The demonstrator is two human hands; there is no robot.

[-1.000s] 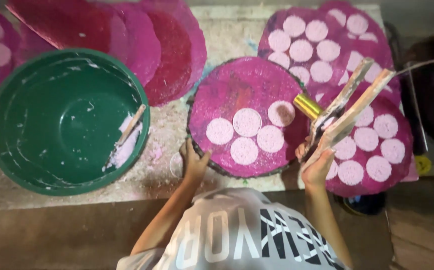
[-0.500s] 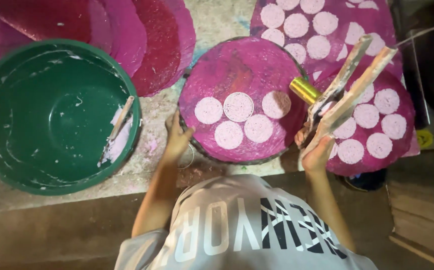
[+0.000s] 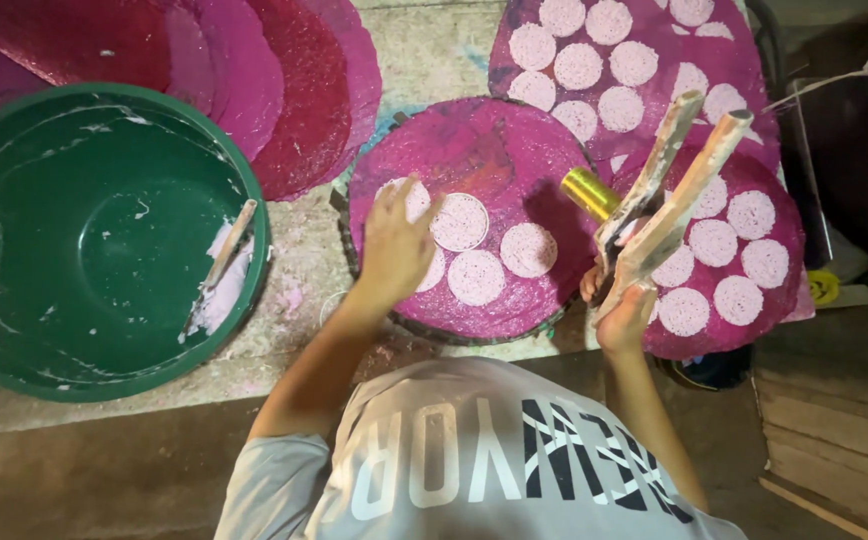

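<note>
My left hand lies flat with fingers apart on a round magenta mat, covering one of the pale pink discs laid there. Two more discs lie just right of my fingers. My right hand is at the mat's right edge. It grips a pair of paste-smeared wooden sticks that point up and away. A gold cylinder sticks out to the left beside them.
A big green basin stands at the left, holding a stick and white paste. Bare red and magenta mats overlap at the top left. More mats with several pink discs lie at the right. A dark bin is at the far right.
My left hand has moved from the mat's near left rim up onto the mat, over the discs. My right hand still holds the sticks at the right edge.
</note>
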